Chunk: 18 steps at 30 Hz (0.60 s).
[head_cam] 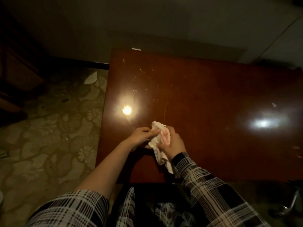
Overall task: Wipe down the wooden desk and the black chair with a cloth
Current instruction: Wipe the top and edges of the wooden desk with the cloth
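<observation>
While both hands, left hand (pixel 141 136) and right hand (pixel 173 143), gripped the cloth (pixel 158 140) at lower centre, patterned carpet (pixel 54 122) lay left of the desk (pixel 205 104).

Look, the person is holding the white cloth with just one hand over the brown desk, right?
Not quite. Both hands hold it: the left hand pinches one side of the white cloth and the right hand grips the other. The head view shows this. The rest is right: the cloth is over the brown wooden desk.
</observation>
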Motion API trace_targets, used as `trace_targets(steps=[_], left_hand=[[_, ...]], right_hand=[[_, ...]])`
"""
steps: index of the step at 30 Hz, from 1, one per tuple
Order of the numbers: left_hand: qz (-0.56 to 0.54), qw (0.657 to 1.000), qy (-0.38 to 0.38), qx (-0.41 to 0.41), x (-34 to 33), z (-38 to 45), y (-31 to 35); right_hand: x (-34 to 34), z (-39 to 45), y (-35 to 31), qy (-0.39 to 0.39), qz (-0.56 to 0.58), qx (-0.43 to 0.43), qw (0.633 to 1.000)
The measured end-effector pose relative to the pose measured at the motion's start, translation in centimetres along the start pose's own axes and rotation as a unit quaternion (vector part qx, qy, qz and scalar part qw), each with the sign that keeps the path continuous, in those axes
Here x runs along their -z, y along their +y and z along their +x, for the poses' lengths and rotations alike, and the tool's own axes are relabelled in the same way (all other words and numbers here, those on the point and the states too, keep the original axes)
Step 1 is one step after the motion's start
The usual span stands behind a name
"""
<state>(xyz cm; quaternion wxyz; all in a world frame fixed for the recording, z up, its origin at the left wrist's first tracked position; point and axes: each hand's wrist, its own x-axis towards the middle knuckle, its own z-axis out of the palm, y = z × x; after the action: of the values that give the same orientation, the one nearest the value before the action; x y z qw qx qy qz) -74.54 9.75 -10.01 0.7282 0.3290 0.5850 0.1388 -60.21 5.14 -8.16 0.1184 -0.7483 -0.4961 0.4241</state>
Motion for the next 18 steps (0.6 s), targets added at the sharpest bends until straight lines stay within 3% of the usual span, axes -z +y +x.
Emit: trace_targets(steps=[2,4,5,7,9,13,16,18], left_hand=[[0.050,0.992,0.090,-0.066,0.7,0.3,0.2],[0.222,0.936,0.243,-0.125,2.1,1.0,0.1],[0.304,0.903,0.284,-0.110,2.7,1.2,0.1],[0.402,0.878,0.260,-0.012,3.5,1.7,-0.2],[0.424,0.876,0.218,0.073,3.5,1.7,-0.2],[0.394,0.878,0.254,0.099,2.7,2.1,-0.4],[0.374,0.877,0.272,0.129,2.9,1.9,0.1],[0.370,0.874,0.280,0.145,3.4,2.1,0.5]], right_hand=[[1.7,1.3,0.5,0.055,-0.009,-0.006,0.998],[3.7,3.1,1.0,0.102,0.018,-0.031,0.994],[4.5,3.9,1.2,0.110,0.030,-0.037,0.993],[5.4,5.3,1.3,0.090,0.007,-0.069,0.994],[5.4,6.2,1.0,0.085,-0.123,-0.115,0.982],[4.2,5.8,0.8,0.174,-0.165,-0.083,0.967],[2.5,5.0,2.3,0.146,-0.284,-0.076,0.945],[2.8,5.6,3.2,0.141,-0.301,-0.065,0.941]])
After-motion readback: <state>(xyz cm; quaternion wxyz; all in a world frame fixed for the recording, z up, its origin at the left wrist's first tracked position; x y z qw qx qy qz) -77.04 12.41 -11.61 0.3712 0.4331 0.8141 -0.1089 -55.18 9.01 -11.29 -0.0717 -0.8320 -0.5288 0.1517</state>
